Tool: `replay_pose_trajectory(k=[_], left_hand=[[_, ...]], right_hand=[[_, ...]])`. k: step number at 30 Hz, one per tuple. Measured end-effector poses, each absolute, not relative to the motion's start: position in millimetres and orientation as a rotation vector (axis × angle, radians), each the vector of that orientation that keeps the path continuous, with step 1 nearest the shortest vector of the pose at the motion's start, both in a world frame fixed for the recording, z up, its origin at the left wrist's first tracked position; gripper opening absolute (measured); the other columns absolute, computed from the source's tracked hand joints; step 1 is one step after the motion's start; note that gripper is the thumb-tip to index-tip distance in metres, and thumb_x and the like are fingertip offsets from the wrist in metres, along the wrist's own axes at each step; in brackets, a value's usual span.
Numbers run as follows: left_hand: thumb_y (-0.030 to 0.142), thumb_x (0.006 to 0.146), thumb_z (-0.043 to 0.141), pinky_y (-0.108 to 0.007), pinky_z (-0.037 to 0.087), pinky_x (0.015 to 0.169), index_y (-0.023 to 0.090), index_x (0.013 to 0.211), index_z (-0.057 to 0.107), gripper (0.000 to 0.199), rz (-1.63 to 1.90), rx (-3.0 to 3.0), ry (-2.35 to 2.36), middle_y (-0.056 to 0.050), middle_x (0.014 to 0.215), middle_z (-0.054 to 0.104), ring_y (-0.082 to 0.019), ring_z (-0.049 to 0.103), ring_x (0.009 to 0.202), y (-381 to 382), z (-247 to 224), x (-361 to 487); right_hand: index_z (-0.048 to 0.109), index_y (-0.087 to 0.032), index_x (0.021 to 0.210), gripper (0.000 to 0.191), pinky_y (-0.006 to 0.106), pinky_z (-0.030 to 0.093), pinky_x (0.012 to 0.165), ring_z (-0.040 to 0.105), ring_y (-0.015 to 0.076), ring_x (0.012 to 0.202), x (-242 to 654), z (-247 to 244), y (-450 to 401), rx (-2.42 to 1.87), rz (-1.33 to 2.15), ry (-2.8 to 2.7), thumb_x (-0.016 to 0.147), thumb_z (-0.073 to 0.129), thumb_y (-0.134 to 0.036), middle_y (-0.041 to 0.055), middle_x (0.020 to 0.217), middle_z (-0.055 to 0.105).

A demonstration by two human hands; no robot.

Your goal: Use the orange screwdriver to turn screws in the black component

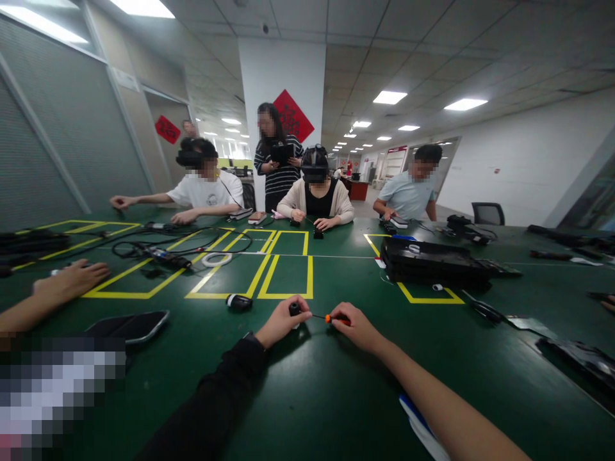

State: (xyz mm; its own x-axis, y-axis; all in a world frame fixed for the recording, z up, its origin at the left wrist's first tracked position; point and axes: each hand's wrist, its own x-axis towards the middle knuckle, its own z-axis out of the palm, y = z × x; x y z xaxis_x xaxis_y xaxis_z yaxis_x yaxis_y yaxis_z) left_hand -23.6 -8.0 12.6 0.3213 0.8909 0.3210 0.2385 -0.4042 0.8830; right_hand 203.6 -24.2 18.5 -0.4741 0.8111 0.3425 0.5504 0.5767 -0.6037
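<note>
My left hand, below a black sleeve, pinches a small black part above the green table. To its right my right hand is closed round a screwdriver with an orange and black handle. The thin shaft points left and its tip reaches the black part by my left fingers; the exact contact is too small to tell. A black and white cylindrical item lies on the table to the left of my left hand.
Black cables and a white ring lie at the left, near another person's hand. A dark case is nearer. Black trays stand at the right. Several people are across the table.
</note>
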Motion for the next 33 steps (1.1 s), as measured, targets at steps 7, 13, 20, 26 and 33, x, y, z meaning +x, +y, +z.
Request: replay_pose_trajectory(k=[7,13,20,26,33], left_hand=[[0.034,0.07,0.062,-0.024,0.039,0.064,0.014,0.075,0.055,0.022,1.084,1.848,1.012,0.0,0.072,0.055,-0.012,0.05,0.066,-11,16,-22],[0.033,0.069,0.063,-0.024,0.04,0.064,0.014,0.075,0.055,0.021,1.088,1.849,1.012,-0.001,0.072,0.055,-0.013,0.051,0.067,-10,15,-23],[0.032,0.07,0.062,-0.023,0.04,0.062,0.014,0.075,0.055,0.02,1.089,1.846,1.012,-0.001,0.072,0.055,-0.012,0.05,0.067,-10,15,-22],[0.034,0.07,0.062,-0.023,0.039,0.061,0.014,0.076,0.055,0.022,1.08,1.832,0.991,0.0,0.071,0.055,-0.011,0.05,0.063,-10,14,-22],[0.035,0.07,0.062,-0.024,0.039,0.062,0.014,0.076,0.055,0.022,1.08,1.826,1.0,0.0,0.071,0.055,-0.011,0.05,0.063,-11,15,-22]], right_hand=[[0.057,-0.018,0.093,0.019,0.028,0.041,0.075,0.052,0.0155,0.083,204,19,-26,-1.137,0.626,-2.152,0.076,0.058,-0.027,0.0036,0.093,0.056],[0.063,-0.017,0.084,0.019,0.031,0.039,0.079,0.051,0.0168,0.085,205,25,-26,-1.071,0.571,-2.228,0.085,0.045,-0.025,0.0047,0.086,0.058],[0.058,-0.018,0.089,0.018,0.028,0.041,0.073,0.052,0.0158,0.081,205,16,-24,-1.127,0.588,-2.163,0.074,0.06,-0.027,0.0034,0.09,0.057],[0.061,-0.018,0.088,0.016,0.029,0.039,0.078,0.051,0.0164,0.085,206,19,-24,-1.078,0.572,-2.217,0.083,0.05,-0.028,0.0041,0.089,0.059],[0.061,-0.018,0.085,0.012,0.03,0.04,0.077,0.051,0.0166,0.084,205,20,-26,-1.07,0.576,-2.219,0.08,0.054,-0.027,0.0038,0.087,0.058]])
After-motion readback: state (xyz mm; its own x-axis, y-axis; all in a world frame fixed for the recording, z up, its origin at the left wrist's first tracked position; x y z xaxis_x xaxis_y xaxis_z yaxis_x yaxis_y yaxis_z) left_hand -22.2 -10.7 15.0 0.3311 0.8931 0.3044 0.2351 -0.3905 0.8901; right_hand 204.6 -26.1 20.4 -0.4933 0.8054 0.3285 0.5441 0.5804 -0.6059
